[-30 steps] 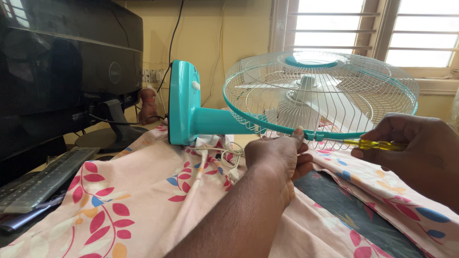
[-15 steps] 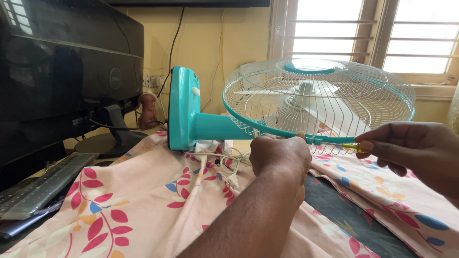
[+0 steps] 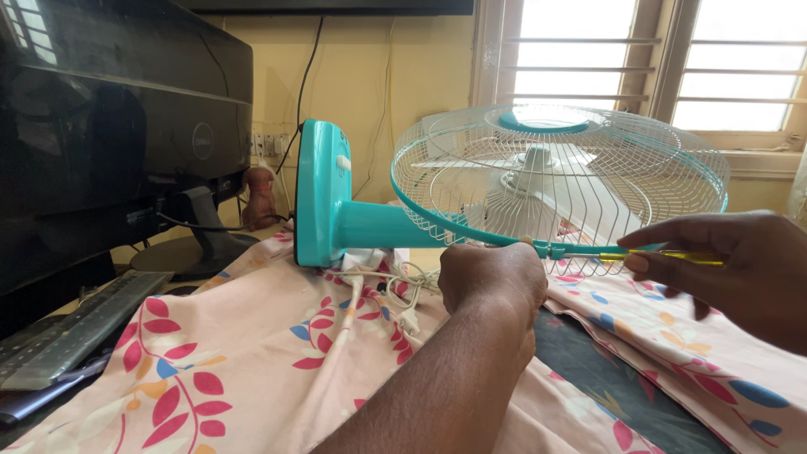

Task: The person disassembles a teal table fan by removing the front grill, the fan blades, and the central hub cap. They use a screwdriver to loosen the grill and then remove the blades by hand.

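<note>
Here, in the head view, a teal table fan (image 3: 437, 202) lies on its side on a floral cloth (image 3: 252, 336), its base to the left and its wire cage (image 3: 559, 181) to the right. The left hand (image 3: 492, 282) sits curled just below the cage's teal rim, thumb tip touching it; what its fingers clasp cannot be told. The right hand (image 3: 723, 269) pinches a yellow-handled screwdriver (image 3: 672, 255), its tip at the rim clip. A white cord (image 3: 391, 286) coils beneath the fan's neck. A dark monitor (image 3: 109, 126) and keyboard (image 3: 67, 328) stand far left.
</note>
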